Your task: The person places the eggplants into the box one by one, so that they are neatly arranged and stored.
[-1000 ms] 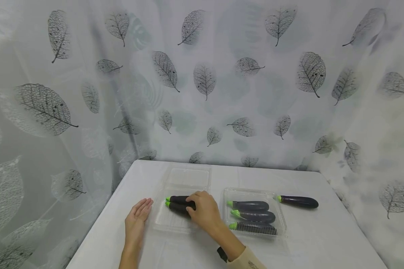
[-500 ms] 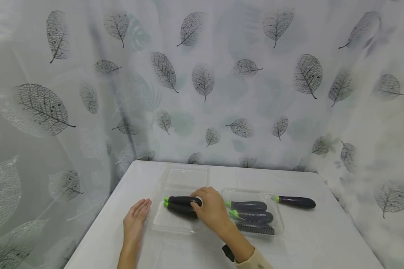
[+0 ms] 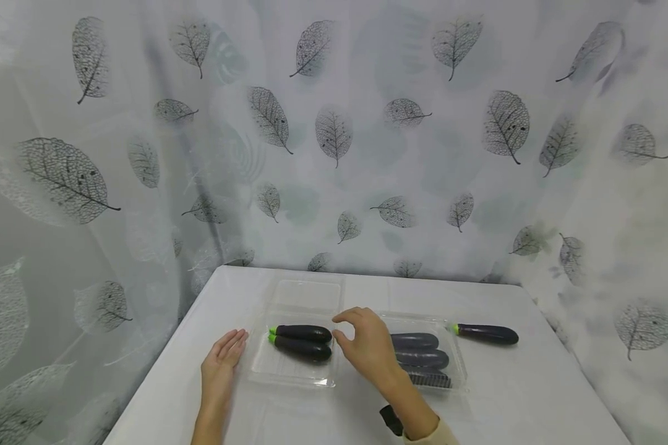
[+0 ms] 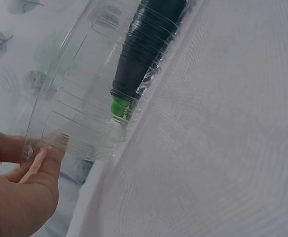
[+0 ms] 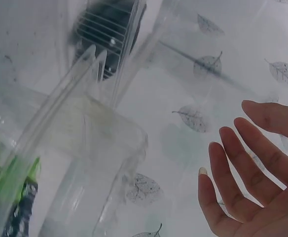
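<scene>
Head view: right hand (image 3: 372, 347), fingers released, is hovering beside two eggplants (image 3: 305, 348) in a clear clamshell (image 3: 284, 370); left hand (image 3: 219, 363), fingers loose, is resting alongside.

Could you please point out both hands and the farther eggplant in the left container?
Left hand (image 3: 221, 366), head view: its middle.
Right hand (image 3: 367, 345), head view: its middle.
Farther eggplant (image 3: 304, 332), head view: middle of its dark body.

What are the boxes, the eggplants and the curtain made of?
Boxes: probably thin, glossy plastic; they are see-through, with ribs that catch the light.
Eggplants: smooth, slightly shiny dark skin with bright green ends; real vegetable or plastic imitation, I can't tell.
Curtain: a thin printed sheet hanging in soft folds, perhaps plastic film or cloth.
</scene>
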`<state>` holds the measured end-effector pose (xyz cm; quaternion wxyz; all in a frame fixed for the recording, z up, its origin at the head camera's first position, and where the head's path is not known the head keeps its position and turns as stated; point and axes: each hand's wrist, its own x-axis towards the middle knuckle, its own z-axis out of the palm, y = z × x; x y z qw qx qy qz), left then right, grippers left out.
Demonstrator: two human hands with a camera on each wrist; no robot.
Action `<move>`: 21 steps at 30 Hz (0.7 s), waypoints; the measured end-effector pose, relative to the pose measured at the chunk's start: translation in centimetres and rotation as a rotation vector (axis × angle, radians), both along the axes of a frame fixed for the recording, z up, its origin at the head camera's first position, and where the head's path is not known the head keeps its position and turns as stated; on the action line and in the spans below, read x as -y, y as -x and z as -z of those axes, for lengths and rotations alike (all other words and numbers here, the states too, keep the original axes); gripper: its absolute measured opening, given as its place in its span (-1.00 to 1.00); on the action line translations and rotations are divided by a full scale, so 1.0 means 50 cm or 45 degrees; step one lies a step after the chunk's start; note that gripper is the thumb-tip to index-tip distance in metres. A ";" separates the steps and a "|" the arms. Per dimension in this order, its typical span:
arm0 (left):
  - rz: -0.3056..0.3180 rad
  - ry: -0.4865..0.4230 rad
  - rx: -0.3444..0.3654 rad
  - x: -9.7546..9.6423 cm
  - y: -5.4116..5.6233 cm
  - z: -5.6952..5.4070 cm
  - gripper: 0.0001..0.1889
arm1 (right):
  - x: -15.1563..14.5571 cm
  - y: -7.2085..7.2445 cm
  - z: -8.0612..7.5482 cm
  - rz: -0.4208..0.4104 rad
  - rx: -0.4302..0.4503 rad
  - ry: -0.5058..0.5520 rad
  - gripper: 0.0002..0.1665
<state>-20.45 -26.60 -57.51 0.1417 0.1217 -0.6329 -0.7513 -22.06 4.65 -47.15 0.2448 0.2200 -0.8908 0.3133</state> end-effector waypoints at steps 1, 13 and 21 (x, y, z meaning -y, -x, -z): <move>-0.003 0.005 0.005 0.000 0.000 -0.001 -0.50 | -0.004 0.001 -0.001 0.004 0.001 0.005 -0.73; 0.002 0.015 0.013 -0.002 0.002 0.000 -0.47 | -0.055 -0.004 -0.013 0.085 0.017 0.023 -0.75; 0.003 0.017 0.017 -0.002 0.003 0.005 -0.47 | -0.096 0.000 -0.012 0.142 0.024 0.046 -0.74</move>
